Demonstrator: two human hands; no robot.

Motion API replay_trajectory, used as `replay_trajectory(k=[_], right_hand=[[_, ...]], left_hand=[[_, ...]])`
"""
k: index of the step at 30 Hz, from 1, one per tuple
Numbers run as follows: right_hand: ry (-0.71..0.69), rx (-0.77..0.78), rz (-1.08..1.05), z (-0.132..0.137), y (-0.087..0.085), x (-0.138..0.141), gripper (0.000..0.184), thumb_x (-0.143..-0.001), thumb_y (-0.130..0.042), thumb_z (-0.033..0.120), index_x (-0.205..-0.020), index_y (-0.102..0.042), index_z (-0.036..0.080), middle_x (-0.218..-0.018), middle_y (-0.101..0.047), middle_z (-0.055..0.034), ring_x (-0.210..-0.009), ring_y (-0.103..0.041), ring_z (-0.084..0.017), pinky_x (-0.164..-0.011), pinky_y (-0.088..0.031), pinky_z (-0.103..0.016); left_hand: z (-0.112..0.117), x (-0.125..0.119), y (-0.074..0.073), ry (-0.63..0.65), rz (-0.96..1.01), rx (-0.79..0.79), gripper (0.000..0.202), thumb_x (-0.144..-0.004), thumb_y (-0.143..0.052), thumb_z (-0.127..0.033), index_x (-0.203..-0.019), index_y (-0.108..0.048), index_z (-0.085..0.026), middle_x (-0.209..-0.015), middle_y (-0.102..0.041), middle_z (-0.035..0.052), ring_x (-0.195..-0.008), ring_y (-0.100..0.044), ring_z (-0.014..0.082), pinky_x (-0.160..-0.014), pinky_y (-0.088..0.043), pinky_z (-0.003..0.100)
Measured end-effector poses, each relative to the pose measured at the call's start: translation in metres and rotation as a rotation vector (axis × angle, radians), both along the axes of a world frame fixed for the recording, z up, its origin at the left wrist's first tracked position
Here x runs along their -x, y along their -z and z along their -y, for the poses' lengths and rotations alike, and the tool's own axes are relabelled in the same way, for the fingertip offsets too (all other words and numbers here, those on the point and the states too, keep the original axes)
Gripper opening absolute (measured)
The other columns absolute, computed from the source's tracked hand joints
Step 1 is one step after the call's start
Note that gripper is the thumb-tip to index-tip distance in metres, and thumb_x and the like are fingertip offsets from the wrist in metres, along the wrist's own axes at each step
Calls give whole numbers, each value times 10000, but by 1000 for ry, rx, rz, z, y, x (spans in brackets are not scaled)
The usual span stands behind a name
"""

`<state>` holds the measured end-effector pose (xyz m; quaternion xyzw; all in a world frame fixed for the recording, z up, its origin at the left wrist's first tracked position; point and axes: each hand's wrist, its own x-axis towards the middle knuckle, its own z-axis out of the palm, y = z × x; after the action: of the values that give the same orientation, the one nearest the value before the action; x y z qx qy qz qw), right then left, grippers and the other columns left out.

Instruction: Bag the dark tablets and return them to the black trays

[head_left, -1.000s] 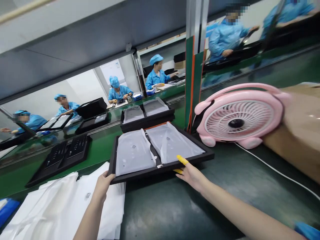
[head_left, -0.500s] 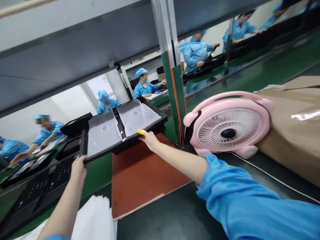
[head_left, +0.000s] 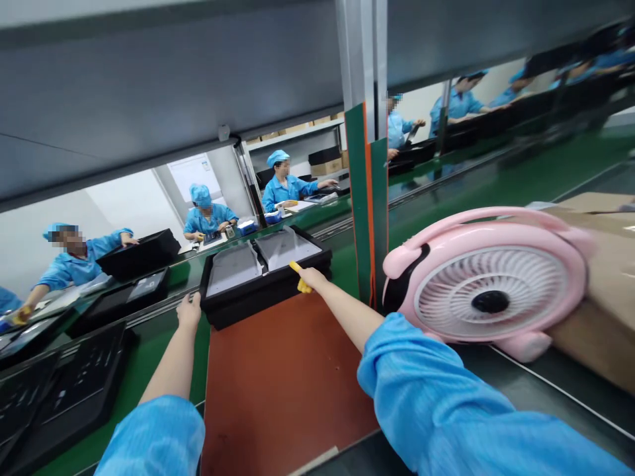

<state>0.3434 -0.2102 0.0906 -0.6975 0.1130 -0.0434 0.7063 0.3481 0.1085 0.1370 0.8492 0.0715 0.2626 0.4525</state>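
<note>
A black foam tray [head_left: 223, 305] with two compartments, each covered by a grey translucent sheet [head_left: 290, 246], lies on top of another black tray at the far end of a reddish-brown board [head_left: 288, 383]. My left hand [head_left: 188, 312] is beside the tray's near left corner, fingers loosely bent and not wrapped round it. My right hand [head_left: 310, 277] is at the front edge toward the right. Yellow finger covers show on its thumb and fingers, which are apart, the thumb close to the rim.
A pink fan [head_left: 489, 284] stands on the right beside a brown cardboard box [head_left: 595, 337]. A metal post [head_left: 364, 79] rises behind the board, under an overhead shelf [head_left: 173, 79]. Black trays [head_left: 74, 390] lie on the green conveyor [head_left: 163, 370] at left. Several co-workers in blue sit across.
The tray has gone from being held raised and tilted to lying flat on the stack. My left hand has come off its corner, and my right hand's grip has loosened. The view has shifted.
</note>
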Motion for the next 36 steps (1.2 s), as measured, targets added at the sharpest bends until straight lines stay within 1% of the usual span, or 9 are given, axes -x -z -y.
replay_trajectory(k=[4, 9, 11, 14, 18, 24, 29, 32, 36], right_hand=[[-191, 191, 75, -22, 26, 85, 592, -838, -398, 464, -346, -488, 145, -268, -351, -9, -331, -389, -86, -494, -375, -239], [-471, 260, 208, -72, 90, 212, 547, -751, -404, 543, -393, -546, 155, -345, -467, -18, -349, -422, -98, -458, -356, -229], [-602, 287, 251, -86, 107, 248, 503, -717, -420, 542, -427, -563, 156, -385, -508, -25, -362, -441, -105, -447, -356, -227], [-787, 404, 359, -102, 117, 279, 441, -722, -400, 469, -457, -574, 161, -436, -552, -36, -391, -470, -112, -440, -346, -220], [-880, 481, 433, -112, 120, 286, 379, -720, -375, 388, -482, -578, 174, -479, -579, -30, -433, -498, -115, -479, -353, -224], [-815, 460, 311, -111, 130, 278, 338, -666, -372, 384, -521, -585, 166, -494, -581, -39, -449, -503, -135, -500, -370, -247], [-772, 538, 343, -108, 131, 281, 360, -689, -356, 396, -550, -591, 161, -498, -570, -36, -480, -509, -142, -525, -368, -253], [-793, 536, 346, -108, 127, 281, 399, -719, -338, 427, -570, -590, 155, -506, -567, -40, -500, -513, -146, -522, -368, -251], [-807, 527, 346, -108, 125, 281, 375, -727, -349, 404, -592, -591, 152, -530, -574, -40, -513, -514, -142, -510, -367, -241]], left_hand=[[-12, 90, 6, 24, -42, -131, 280, -703, -535, -274, -926, -573, -107, -1166, -532, 203, -1183, -418, 299, -972, -317, 424], [-51, 247, 67, 366, -302, -173, 490, -635, -608, -400, -1076, -580, -189, -1237, -517, 130, -1159, -457, 277, -985, -337, 389], [-72, 300, 85, 356, -377, -159, 530, -614, -630, -425, -1099, -576, -219, -1262, -500, 109, -1186, -429, 281, -989, -333, 393], [-95, 349, 101, 155, -383, -209, 508, -656, -591, -371, -1120, -554, -168, -1255, -504, 129, -1197, -418, 268, -1023, -281, 393], [-108, 369, 122, -164, -428, -387, 510, -742, -512, -280, -1209, -462, -83, -1350, -367, 194, -1277, -292, 271, -1046, -196, 434], [-103, 377, 152, -138, -448, -532, 493, -800, -472, -305, -1258, -425, -129, -1408, -269, 166, -1315, -189, 285, -1044, -114, 498], [-120, 376, 149, -61, -348, -442, 449, -767, -510, -254, -1195, -476, -119, -1307, -440, 152, -1244, -349, 245, -1041, -236, 388], [-132, 360, 141, -203, -274, -406, 438, -832, -416, -255, -1235, -414, -85, -1300, -437, 157, -1208, -398, 207, -1016, -298, 316], [-129, 332, 137, -306, -364, -456, 449, -837, -448, -283, -1208, -432, -31, -1315, -388, 231, -1230, -350, 307, -1003, -292, 431]])
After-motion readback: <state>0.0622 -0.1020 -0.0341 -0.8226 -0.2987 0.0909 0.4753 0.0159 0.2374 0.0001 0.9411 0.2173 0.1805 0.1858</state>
